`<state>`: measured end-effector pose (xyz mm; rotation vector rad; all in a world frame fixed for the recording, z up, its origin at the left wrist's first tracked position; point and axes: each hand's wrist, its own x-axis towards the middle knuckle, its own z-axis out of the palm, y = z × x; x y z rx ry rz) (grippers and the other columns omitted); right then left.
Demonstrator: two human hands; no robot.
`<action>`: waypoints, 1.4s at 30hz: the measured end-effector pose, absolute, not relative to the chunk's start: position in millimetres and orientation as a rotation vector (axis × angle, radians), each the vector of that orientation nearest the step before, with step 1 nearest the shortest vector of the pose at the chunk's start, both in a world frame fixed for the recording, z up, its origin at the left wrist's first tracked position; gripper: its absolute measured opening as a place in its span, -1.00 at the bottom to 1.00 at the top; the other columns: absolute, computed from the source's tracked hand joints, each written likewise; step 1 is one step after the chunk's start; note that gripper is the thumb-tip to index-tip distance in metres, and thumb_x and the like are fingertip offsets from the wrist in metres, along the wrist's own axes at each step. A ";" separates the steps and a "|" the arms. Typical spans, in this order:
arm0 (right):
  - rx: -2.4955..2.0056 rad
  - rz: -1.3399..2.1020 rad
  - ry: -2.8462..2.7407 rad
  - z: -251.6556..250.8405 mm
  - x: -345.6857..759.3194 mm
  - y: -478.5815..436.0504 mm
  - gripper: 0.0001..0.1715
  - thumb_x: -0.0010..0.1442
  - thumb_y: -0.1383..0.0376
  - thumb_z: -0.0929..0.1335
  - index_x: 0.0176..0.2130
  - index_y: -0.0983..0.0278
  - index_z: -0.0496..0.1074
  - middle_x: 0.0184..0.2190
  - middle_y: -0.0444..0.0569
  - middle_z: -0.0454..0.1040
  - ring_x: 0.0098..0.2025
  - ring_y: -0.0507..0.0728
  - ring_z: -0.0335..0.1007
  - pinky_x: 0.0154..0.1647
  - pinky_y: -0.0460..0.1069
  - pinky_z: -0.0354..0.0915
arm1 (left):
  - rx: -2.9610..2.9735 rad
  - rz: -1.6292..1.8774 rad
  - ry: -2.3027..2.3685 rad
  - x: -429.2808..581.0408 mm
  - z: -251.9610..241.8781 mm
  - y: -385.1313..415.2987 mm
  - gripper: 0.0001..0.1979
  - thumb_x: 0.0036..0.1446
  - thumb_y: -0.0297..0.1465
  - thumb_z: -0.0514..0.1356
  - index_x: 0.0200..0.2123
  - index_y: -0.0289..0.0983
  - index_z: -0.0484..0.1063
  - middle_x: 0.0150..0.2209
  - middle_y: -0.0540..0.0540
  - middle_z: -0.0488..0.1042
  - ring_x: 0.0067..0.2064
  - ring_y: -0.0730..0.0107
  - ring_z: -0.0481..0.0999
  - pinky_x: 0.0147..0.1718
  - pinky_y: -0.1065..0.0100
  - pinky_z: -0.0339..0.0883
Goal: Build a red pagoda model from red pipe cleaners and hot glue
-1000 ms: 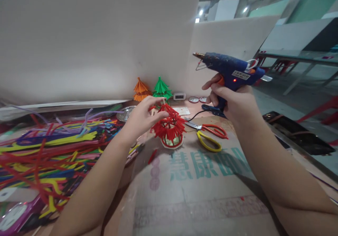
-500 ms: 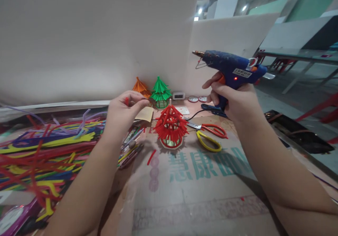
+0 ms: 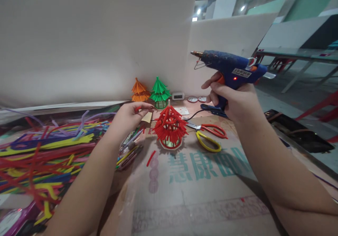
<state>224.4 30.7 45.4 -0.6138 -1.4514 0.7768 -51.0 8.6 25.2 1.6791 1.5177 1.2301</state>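
My right hand (image 3: 228,97) grips a blue hot glue gun (image 3: 227,63) by its handle, fingers around the orange trigger, the nozzle aimed left and a red light glowing. My left hand (image 3: 129,118) is closed in a pinch on a short red pipe cleaner piece (image 3: 137,108), mostly hidden by the fingers. Just right of that hand stands a red pavilion-like model (image 3: 171,127) with two fringed roof tiers, a pale stick at its top and a pale base. Another red pipe cleaner piece (image 3: 151,158) lies in front of it on the printed sheet (image 3: 195,193).
Orange (image 3: 139,90) and green (image 3: 160,92) models stand by the white partition. Scissors (image 3: 208,137) with red and yellow handles lie right of the red model. Coloured pipe cleaners (image 3: 52,155) heap at left, with pens (image 3: 130,151) beside them. A small digital display (image 3: 177,96) sits behind.
My left hand has moved down and slightly right, nearer the red model, with the red piece in its fingers. My right hand and the glue gun have hardly moved.
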 end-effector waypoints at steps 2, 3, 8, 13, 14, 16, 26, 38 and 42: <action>-0.621 0.773 -1.455 45.4 224.6 31.1 -0.84 0.14 0.23 0.50 -0.35 0.15 0.45 -0.33 -0.13 0.55 -0.64 -0.04 0.16 -0.46 0.02 0.35 | 1.651 1.193 1.523 -54.5 19.5 13.1 -0.82 -0.03 -0.28 0.35 -0.36 -0.25 0.64 -0.26 -0.16 0.67 -0.42 0.29 0.58 -0.56 0.40 0.41; -0.621 0.777 -1.457 45.4 224.7 31.4 -0.84 0.13 0.23 0.50 -0.35 0.15 0.45 -0.34 -0.13 0.55 -0.64 -0.04 0.17 -0.47 0.02 0.35 | 1.645 1.181 1.519 -57.0 15.5 16.3 -0.80 -0.04 -0.26 0.36 -0.37 -0.25 0.64 -0.27 -0.17 0.67 -0.43 0.29 0.59 -0.56 0.40 0.41; -0.624 0.789 -1.450 45.4 225.4 32.4 -0.81 0.12 0.23 0.51 -0.35 0.20 0.44 -0.34 -0.10 0.56 -0.63 -0.06 0.20 -0.51 -0.01 0.33 | 1.759 1.189 1.512 -64.9 1.1 26.8 -0.79 -0.08 -0.22 0.41 -0.47 -0.23 0.57 -0.41 -0.11 0.63 -0.45 0.31 0.58 -0.59 0.44 0.35; -0.603 0.810 -1.436 45.7 225.3 32.0 -0.85 0.10 0.29 0.49 -0.31 0.24 0.47 -0.34 -0.10 0.57 -0.63 -0.08 0.21 -0.51 -0.04 0.35 | 1.788 1.139 1.559 -55.1 15.3 13.9 -0.76 -0.06 -0.24 0.40 -0.54 -0.25 0.48 -0.55 -0.04 0.55 -0.58 0.46 0.43 -0.70 0.51 0.16; -0.607 0.811 -1.434 45.9 225.2 31.8 -0.86 0.09 0.30 0.49 -0.31 0.24 0.47 -0.35 -0.10 0.57 -0.63 -0.08 0.21 -0.53 -0.05 0.34 | 1.769 1.132 1.543 -52.6 19.1 11.0 -0.76 -0.04 -0.24 0.39 -0.54 -0.25 0.48 -0.55 -0.04 0.55 -0.58 0.46 0.42 -0.70 0.51 0.18; -0.598 0.803 -1.443 46.3 225.1 31.6 -0.87 0.09 0.31 0.49 -0.33 0.24 0.46 -0.35 -0.10 0.57 -0.63 -0.08 0.22 -0.55 -0.06 0.31 | 1.722 1.118 1.482 -49.0 25.2 6.8 -0.78 0.01 -0.25 0.36 -0.53 -0.26 0.52 -0.51 -0.06 0.57 -0.54 0.44 0.47 -0.65 0.49 0.29; -0.610 0.830 -1.430 44.9 223.7 29.8 -0.86 0.08 0.31 0.50 -0.32 0.23 0.48 -0.33 -0.09 0.56 -0.62 -0.07 0.22 -0.47 -0.02 0.42 | 1.509 1.126 1.237 -57.1 29.9 -0.9 -0.56 0.01 -0.19 0.41 -0.06 -0.27 0.56 -0.06 -0.22 0.64 -0.12 0.25 0.61 -0.28 0.36 0.53; -0.687 0.903 -1.454 30.2 211.8 37.7 -0.82 0.09 0.21 0.50 -0.34 0.20 0.47 -0.33 -0.08 0.61 -0.49 0.02 0.41 -0.36 -0.01 0.40 | 1.769 1.295 1.364 -52.1 27.0 2.3 -0.69 0.00 -0.17 0.36 -0.47 -0.24 0.35 -0.51 0.06 0.42 -0.46 0.47 0.41 -0.47 0.47 0.28; -0.852 0.876 -1.543 17.7 201.4 43.3 -0.74 0.13 0.09 0.48 -0.31 0.22 0.50 -0.30 -0.03 0.63 -0.37 0.08 0.50 -0.33 -0.01 0.37 | 1.948 1.164 1.611 -53.4 23.1 6.5 -0.73 0.09 -0.15 0.30 -0.44 -0.24 0.47 -0.56 0.05 0.43 -0.49 0.43 0.38 -0.49 0.42 0.19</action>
